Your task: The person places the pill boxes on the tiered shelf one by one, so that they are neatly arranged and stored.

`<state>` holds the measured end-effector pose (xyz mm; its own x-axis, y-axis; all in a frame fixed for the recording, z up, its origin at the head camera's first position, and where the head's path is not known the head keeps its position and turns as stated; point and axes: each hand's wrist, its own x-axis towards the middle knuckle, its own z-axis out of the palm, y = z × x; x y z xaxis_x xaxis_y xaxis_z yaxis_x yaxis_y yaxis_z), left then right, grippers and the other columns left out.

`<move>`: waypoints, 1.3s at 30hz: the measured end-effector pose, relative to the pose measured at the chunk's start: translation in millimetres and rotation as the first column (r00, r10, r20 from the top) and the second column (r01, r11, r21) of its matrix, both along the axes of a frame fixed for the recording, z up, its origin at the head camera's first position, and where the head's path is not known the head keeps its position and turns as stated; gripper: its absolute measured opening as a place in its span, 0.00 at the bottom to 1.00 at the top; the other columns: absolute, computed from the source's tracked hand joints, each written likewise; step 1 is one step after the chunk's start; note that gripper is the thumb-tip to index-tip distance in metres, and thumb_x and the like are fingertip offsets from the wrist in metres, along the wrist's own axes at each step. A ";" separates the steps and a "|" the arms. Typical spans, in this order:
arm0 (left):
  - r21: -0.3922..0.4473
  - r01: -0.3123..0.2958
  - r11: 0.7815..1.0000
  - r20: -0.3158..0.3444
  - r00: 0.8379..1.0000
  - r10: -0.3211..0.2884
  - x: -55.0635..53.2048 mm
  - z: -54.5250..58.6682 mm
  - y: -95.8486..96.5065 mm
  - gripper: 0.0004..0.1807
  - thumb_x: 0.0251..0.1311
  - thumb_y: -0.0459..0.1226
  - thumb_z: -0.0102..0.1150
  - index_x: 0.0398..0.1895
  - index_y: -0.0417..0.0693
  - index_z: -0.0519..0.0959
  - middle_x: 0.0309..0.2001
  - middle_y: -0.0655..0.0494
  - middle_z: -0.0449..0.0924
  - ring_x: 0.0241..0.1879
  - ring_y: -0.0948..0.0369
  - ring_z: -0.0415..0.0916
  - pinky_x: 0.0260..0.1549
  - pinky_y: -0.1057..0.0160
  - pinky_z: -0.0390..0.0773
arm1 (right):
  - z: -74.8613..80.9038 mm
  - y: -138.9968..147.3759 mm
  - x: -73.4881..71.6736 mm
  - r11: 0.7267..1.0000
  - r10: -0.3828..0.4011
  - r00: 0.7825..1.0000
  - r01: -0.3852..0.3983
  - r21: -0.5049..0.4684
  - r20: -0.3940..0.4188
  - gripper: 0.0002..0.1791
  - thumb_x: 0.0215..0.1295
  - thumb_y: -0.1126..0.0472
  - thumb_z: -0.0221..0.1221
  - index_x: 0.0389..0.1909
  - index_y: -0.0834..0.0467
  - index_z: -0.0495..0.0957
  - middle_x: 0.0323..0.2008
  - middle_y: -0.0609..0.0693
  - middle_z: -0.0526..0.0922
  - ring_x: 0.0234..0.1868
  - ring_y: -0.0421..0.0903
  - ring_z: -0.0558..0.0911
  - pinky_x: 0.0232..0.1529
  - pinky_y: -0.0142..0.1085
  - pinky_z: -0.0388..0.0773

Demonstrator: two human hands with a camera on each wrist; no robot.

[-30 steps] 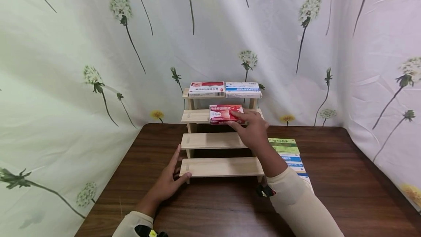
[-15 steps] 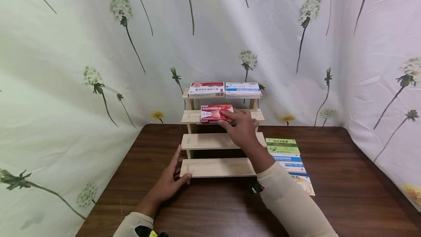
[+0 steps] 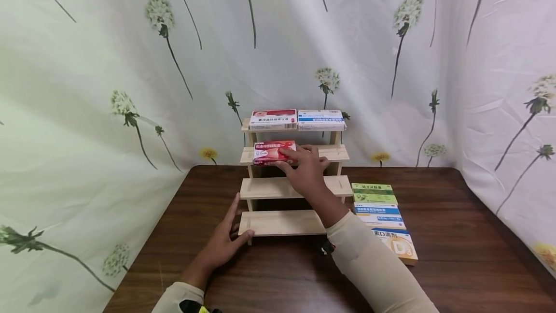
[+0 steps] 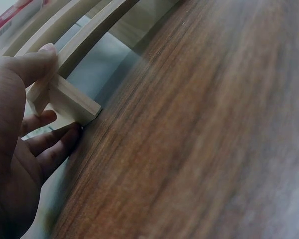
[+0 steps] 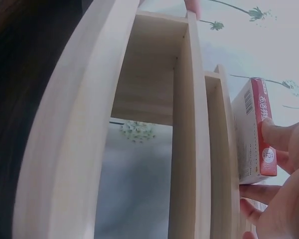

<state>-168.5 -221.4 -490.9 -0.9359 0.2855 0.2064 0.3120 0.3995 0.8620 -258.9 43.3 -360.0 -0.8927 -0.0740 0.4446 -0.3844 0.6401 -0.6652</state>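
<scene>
A red-and-white medicine box [image 3: 269, 152] sits at the left part of the second shelf from the top of a wooden stepped rack [image 3: 278, 222]. My right hand [image 3: 306, 170] pinches its right end, thumb at the front edge and a finger over the top face. Seen from the right wrist, the box [image 5: 254, 132] stands at the shelf's edge with the thumb against its red side. My left hand [image 3: 221, 243] holds the rack's lower left end, its thumb [image 4: 37, 64] on the lowest board and other fingers near the leg.
On the top shelf lie a red-and-white box [image 3: 273, 120] and a blue-and-white box [image 3: 321, 120]. A green box [image 3: 373, 193], a blue-and-white box [image 3: 378, 214] and a vitamin D box [image 3: 397, 245] lie on the table right of the rack. A dandelion-print curtain [image 3: 282, 62] hangs behind.
My right hand has moved left along the second shelf with the red medicine box, bringing it close to the shelf's left end. The left hand has stayed at the rack.
</scene>
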 end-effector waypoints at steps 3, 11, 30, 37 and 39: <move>0.000 0.002 1.000 -0.003 1.000 -0.002 -0.8 1.0 0.2 0.57 0.77 0.39 0.67 0.92 0.63 0.36 0.79 0.26 0.64 0.71 0.31 0.77 0.57 0.53 0.87 | 0.0 -5.6 -1.4 1.000 -0.009 1.000 0.009 0.007 0.003 0.27 0.71 0.45 0.73 0.68 0.45 0.86 0.76 0.59 0.78 0.76 0.59 0.70 0.68 0.76 0.49; -0.004 0.002 1.000 -0.001 1.000 -0.002 -1.5 4.1 -0.6 0.56 0.77 0.39 0.67 0.92 0.69 0.36 0.81 0.27 0.62 0.71 0.32 0.77 0.58 0.52 0.86 | 1.5 -15.7 -6.2 1.000 -0.005 1.000 0.005 0.006 -0.005 0.27 0.73 0.45 0.71 0.70 0.45 0.85 0.78 0.60 0.75 0.80 0.59 0.67 0.72 0.76 0.47; 0.003 -0.003 1.000 0.013 1.000 0.003 0.9 -1.0 0.3 0.57 0.77 0.40 0.68 0.92 0.70 0.36 0.78 0.26 0.65 0.70 0.33 0.78 0.58 0.55 0.86 | -12.6 -24.2 -12.1 0.996 -0.018 0.997 0.023 0.081 -0.071 0.28 0.74 0.44 0.70 0.71 0.48 0.84 0.76 0.59 0.78 0.77 0.62 0.70 0.68 0.79 0.49; 0.018 -0.002 1.000 -0.008 1.000 0.002 1.3 0.1 0.3 0.57 0.76 0.38 0.68 0.93 0.61 0.36 0.78 0.24 0.65 0.70 0.31 0.77 0.57 0.53 0.86 | -12.2 -25.6 -13.3 0.994 -0.019 0.997 0.026 0.104 -0.071 0.30 0.76 0.42 0.68 0.74 0.48 0.82 0.77 0.58 0.77 0.78 0.62 0.70 0.68 0.79 0.49; 0.014 -0.003 1.000 0.000 1.000 0.003 1.6 -0.1 0.6 0.57 0.76 0.38 0.68 0.92 0.65 0.36 0.78 0.25 0.65 0.70 0.31 0.77 0.58 0.54 0.86 | -12.4 -25.7 -13.2 0.994 -0.020 0.997 0.028 0.104 -0.070 0.30 0.76 0.43 0.68 0.74 0.48 0.82 0.77 0.57 0.78 0.77 0.61 0.70 0.68 0.78 0.49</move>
